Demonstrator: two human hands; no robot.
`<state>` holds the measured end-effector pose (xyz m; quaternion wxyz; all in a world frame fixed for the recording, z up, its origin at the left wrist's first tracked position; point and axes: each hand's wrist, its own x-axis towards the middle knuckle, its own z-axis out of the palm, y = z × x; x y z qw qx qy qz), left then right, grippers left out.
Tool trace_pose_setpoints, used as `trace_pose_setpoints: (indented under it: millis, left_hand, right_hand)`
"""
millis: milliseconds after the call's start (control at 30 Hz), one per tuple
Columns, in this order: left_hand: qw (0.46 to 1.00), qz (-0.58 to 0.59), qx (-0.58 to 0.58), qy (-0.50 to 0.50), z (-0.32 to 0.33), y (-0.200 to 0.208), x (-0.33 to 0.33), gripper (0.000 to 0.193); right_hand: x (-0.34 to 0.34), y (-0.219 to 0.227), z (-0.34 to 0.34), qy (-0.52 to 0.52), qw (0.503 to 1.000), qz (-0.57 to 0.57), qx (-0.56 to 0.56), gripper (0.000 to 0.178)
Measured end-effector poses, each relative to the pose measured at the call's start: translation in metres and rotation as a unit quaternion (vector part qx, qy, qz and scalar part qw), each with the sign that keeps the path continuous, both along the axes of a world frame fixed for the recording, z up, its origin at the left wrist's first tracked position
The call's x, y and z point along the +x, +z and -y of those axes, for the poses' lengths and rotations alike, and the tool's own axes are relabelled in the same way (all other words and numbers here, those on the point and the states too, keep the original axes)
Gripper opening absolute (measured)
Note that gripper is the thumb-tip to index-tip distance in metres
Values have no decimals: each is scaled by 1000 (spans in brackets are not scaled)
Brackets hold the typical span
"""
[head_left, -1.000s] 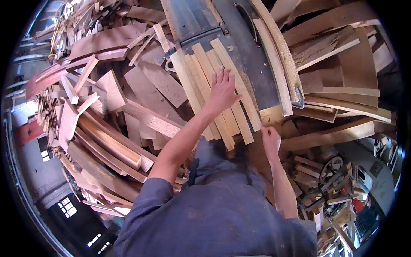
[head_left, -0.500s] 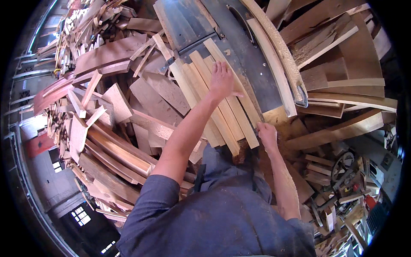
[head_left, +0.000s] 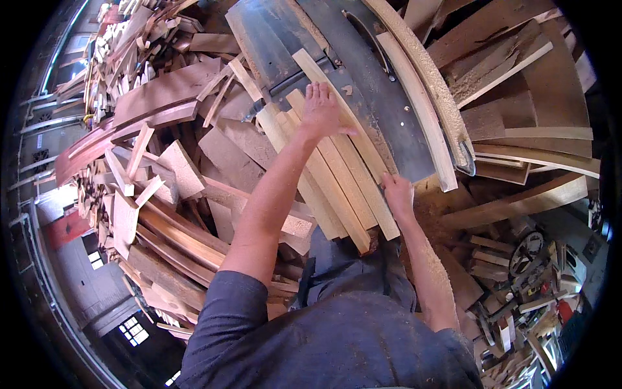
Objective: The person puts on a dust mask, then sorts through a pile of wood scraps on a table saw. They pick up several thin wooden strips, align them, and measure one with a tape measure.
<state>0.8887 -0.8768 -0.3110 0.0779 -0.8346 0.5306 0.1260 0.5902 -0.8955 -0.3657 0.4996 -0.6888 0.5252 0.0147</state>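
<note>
Several pale wooden strips [head_left: 337, 181] lie side by side, lengthwise away from me, on the machine's grey metal table. My left hand [head_left: 321, 115] rests palm down across their far part, fingers stretched forward and thumb pointing right. The rightmost strip [head_left: 355, 133] reaches farther forward than its neighbours. At its right edge, near the close end, my right hand [head_left: 398, 193] has its fingers bent and pinched against the wood; part of the grip is hidden. The strips' near ends stick out close to my body.
The machine's metal table [head_left: 372, 97] carries sawdust and a curved dark guard [head_left: 369, 42]. A long curved wooden piece [head_left: 431, 84] runs along its right side. Offcut boards [head_left: 168, 91] are heaped on the left. Large curved panels [head_left: 518, 84] and a spoked handwheel [head_left: 526, 253] are at right.
My view has shifted a little. Both hands have moved slightly forward and left, the left one staying on top of the strips and the right one at the rightmost strip's edge.
</note>
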Motion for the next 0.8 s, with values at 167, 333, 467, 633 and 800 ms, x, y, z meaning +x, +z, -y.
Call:
trace_pose_setpoints:
  millis: [167, 333, 467, 633, 800]
  left_hand:
    - [1000, 7, 3, -1, 10, 0, 42, 139]
    - [1000, 20, 3, 1, 18, -1, 86, 136]
    - [999, 23, 32, -2, 28, 7, 114, 133]
    - [1000, 26, 10, -3, 34, 0, 149, 131]
    - [999, 36, -16, 17, 42, -12, 174, 120]
  right_hand:
    - [42, 2, 15, -3, 1000, 25, 7, 46]
    - [87, -8, 27, 6, 999, 37, -3, 43]
    - [120, -1, 32, -12, 999, 34, 28, 43]
    - [153, -8, 33, -11, 999, 37, 11, 47]
    - [182, -13, 38, -9, 1000, 22, 4, 47]
